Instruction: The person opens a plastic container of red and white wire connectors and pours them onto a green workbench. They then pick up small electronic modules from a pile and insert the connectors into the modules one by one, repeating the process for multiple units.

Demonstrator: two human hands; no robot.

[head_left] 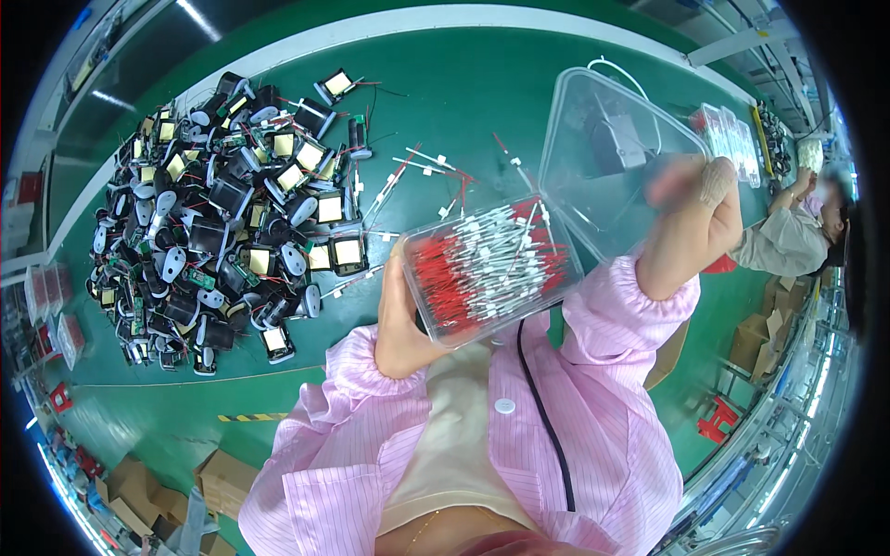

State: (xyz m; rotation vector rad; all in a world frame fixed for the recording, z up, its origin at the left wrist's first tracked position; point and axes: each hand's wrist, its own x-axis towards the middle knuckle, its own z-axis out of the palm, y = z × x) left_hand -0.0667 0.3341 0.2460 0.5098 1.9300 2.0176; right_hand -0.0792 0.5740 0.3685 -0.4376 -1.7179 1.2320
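No lettering, label, brand name or number is reading legibly anywhere in view. As for signs, only a yellow-and-black striped marking is showing, on the green floor, and it is displaying no discernible wording.

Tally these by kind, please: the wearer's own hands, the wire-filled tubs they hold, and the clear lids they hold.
Hands: 2 (left hand, right hand)
Wire-filled tub: 1
Clear lid: 1
Total: 4
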